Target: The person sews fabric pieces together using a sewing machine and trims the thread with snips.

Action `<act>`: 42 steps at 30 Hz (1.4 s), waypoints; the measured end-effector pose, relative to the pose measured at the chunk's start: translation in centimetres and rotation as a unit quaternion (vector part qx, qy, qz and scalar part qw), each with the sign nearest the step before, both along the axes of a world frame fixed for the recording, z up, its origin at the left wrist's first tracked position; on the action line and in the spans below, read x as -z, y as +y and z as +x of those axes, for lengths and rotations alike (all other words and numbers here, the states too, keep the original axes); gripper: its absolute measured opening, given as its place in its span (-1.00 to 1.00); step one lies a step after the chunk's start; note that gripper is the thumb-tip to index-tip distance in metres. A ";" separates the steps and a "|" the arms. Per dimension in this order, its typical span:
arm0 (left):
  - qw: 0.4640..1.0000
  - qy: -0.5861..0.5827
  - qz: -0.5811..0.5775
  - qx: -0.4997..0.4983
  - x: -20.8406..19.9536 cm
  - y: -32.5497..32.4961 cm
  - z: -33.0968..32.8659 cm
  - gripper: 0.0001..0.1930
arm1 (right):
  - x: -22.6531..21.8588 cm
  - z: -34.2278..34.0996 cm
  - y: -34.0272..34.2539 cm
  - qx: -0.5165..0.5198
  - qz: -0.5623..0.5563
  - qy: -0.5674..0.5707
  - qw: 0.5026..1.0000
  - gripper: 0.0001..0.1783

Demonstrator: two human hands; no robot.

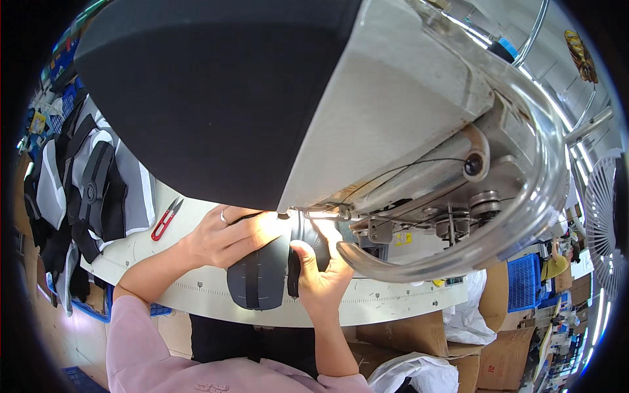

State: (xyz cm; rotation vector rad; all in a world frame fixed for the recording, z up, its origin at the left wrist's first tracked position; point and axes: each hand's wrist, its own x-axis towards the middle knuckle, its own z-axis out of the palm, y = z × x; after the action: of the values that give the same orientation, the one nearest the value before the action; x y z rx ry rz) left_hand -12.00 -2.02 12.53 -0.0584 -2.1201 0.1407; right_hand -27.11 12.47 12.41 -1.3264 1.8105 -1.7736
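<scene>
Presently, my left hand (237, 240) lies fingers extended on the dark grey fabric panel (270, 278), seven o'clock from the sewing machine head (393, 118). My right hand (324, 278) sits at its three o'clock, thumb and forefinger apart; any pinch I cannot tell. Uneven pressure could skew the panel.

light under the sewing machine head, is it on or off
On: bright white glare falls on the left hand and dark piece below the machine head; the lamp itself cannot be made out.
</scene>
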 end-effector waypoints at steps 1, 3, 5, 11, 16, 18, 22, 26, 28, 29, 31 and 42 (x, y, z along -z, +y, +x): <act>1.000 -0.004 0.009 -0.001 -0.2 0.1 0.0 -0.70 | 0.0 0.0 0.0 -0.001 -0.011 -0.008 1.000 -0.61; 0.999 0.001 0.037 -0.001 -0.5 0.5 0.0 -0.70 | 0.1 0.2 -0.2 0.018 -0.001 -0.061 0.998 -0.68; 0.997 0.015 0.075 0.001 -0.6 1.2 0.0 -0.70 | 0.3 0.3 -0.5 0.028 -0.031 -0.056 0.998 -0.85; 0.999 0.022 0.034 0.000 0.1 1.2 -0.2 -0.70 | 0.5 0.3 -0.9 0.006 -0.057 -0.111 0.992 -0.82; 0.997 -0.015 0.081 -0.002 1.3 0.8 -0.2 -0.70 | 0.4 0.2 -0.8 0.026 -0.025 -0.105 0.994 -0.75; 0.996 -0.018 0.083 0.000 1.3 0.8 0.0 -0.69 | 0.3 0.3 -0.7 0.009 -0.055 -0.083 0.995 -0.64; 0.994 -0.049 0.102 0.000 0.3 0.9 0.5 -0.69 | 0.1 0.3 -0.7 -0.010 -0.067 -0.090 0.994 -0.60; 0.990 -0.073 0.118 0.013 -0.6 1.1 0.7 -0.69 | -0.2 0.4 -0.7 0.013 -0.025 -0.097 0.995 -0.64; 0.993 -0.052 0.099 0.030 -0.8 1.4 0.7 -0.67 | -0.3 0.5 -0.6 0.030 -0.005 -0.109 0.994 -0.66; 0.994 -0.041 0.089 0.039 -0.8 1.6 0.6 -0.66 | -0.4 0.6 -0.6 0.033 0.007 -0.125 0.992 -0.66; 0.996 -0.011 0.070 0.051 -0.8 2.1 0.7 -0.66 | -0.4 0.7 -0.6 0.013 0.034 -0.190 0.981 -0.66; 0.994 -0.014 0.099 0.039 -0.4 1.6 0.2 -0.67 | -0.2 0.6 -0.8 0.029 0.008 -0.153 0.988 -0.61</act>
State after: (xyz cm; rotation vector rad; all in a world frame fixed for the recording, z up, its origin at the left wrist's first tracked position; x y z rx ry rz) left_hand -11.79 -0.45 12.95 -0.0247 -2.1450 -0.1183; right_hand -26.51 11.69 12.56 -0.9407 1.7036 -1.8692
